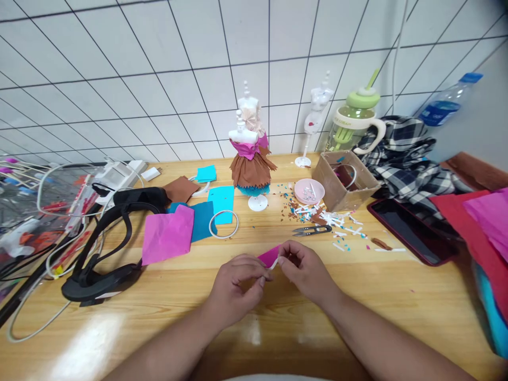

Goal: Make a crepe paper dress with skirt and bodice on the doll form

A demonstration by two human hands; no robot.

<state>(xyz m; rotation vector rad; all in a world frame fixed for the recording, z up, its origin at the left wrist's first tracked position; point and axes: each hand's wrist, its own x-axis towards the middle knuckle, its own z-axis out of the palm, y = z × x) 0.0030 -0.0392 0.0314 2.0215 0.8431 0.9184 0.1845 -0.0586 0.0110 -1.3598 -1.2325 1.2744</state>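
Just above the table's middle, my left hand (240,286) pinches a small magenta piece of crepe paper or cloth (268,256). A thin white strip (274,264) runs along its lower edge, and my right hand (304,271) grips that strip between thumb and forefinger. My fingers partly cover both. Beyond them lie small thread snips (313,230). Farther back stands a mini dress form (243,136) wearing a brown ruffled skirt (252,170) and magenta top. A white ring (224,225) lies to the left.
Magenta (169,235), blue (203,221) and brown (180,189) sheets lie left, beside a black head strap (107,280). A pink dish (309,191), paper scraps (337,219), cardboard box (344,182), phone (413,230) and green-lidded cup (353,124) stand or lie right.
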